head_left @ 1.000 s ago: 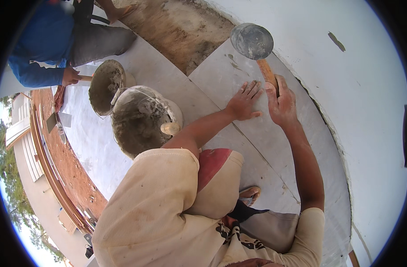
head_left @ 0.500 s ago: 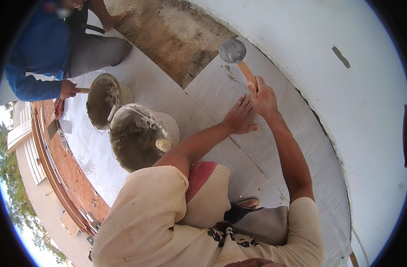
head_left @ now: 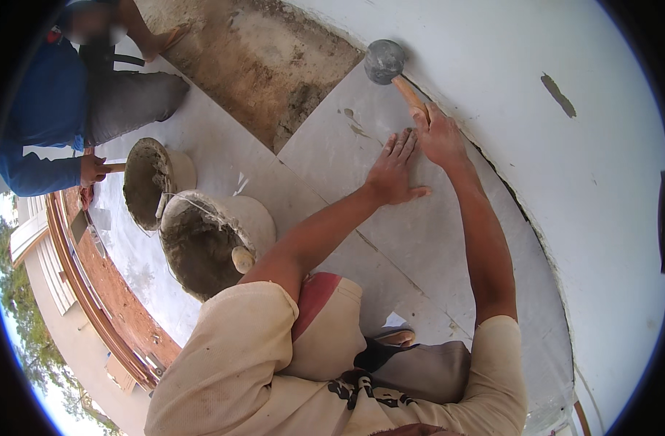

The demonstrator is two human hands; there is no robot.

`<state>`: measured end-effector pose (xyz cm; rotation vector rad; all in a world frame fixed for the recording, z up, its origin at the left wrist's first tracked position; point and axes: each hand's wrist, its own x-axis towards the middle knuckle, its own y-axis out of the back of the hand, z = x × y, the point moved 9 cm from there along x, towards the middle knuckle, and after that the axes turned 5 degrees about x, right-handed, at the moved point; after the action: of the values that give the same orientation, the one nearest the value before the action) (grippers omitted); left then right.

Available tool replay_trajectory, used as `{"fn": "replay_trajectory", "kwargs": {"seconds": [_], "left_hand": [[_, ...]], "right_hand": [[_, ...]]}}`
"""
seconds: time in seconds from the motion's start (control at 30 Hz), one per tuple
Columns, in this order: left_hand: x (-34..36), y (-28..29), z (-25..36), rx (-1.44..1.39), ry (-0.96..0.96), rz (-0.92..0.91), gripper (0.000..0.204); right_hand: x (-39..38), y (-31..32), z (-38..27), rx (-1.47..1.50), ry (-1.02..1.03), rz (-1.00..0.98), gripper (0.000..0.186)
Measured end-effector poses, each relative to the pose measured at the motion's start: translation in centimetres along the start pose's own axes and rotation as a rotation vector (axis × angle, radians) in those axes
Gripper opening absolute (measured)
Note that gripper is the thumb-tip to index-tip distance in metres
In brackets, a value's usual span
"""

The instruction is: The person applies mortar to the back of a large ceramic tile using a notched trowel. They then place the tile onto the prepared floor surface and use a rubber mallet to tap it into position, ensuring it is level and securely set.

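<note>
My right hand is wrapped round the wooden handle of a rubber mallet with a dark grey round head. The mallet's head is up at the far corner of a large grey floor tile, close to the white wall; whether it touches the tile cannot be made out. Flat on the same tile, just left of the right hand, lies my left hand with its fingers stretched out and thumb apart. A few damp mortar smears mark the tile beyond the left fingertips.
Two mortar-coated buckets stand to the left; a wooden handle juts from the nearer one. A co-worker in a blue sleeve grips a handle at the farther bucket. Bare rough ground lies beyond the tiles. A white wall curves along the right.
The mallet and my right hand have shifted toward the wall. My left hand stays flat on the tile. With the view's shift, buckets and co-worker appear lower and further left.
</note>
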<state>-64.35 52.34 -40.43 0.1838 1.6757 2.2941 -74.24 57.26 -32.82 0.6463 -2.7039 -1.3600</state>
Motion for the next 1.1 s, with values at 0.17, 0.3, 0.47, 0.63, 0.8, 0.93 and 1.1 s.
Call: {"fn": "replay_trajectory", "kwargs": {"seconds": [0.17,0.3,0.47,0.63,0.8,0.93,1.1], "left_hand": [[-0.5,-0.3,1.3,-0.017,-0.008,-0.080,0.117],[0.0,0.5,0.6,-0.040,-0.012,0.019,0.117],[-0.5,0.0,1.2,0.002,0.020,-0.097,0.118],[-0.5,-0.2,1.1,-0.053,0.022,-0.062,0.115],[-1.0,-1.5,1.2,0.004,0.004,-0.154,0.113],[-0.6,-0.2,1.2,-0.010,0.024,-0.114,0.111],[-0.4,-1.4,0.7,0.090,0.005,-0.145,0.115]], "right_hand": [[-1.7,-1.8,1.2,0.011,0.001,0.039,0.041],[1.0,-0.4,1.3,0.062,-0.031,-0.022,0.041],[-2.1,0.5,-0.7,0.074,0.010,0.055,0.044],[1.4,0.2,0.3,-0.003,0.071,0.103,0.043],[-2.8,1.2,-4.3,0.188,0.146,0.137,0.042],[-0.2,-2.1,1.2,0.035,-0.020,0.024,0.042],[-2.4,1.4,-3.7,0.112,0.107,0.181,0.044]]}}
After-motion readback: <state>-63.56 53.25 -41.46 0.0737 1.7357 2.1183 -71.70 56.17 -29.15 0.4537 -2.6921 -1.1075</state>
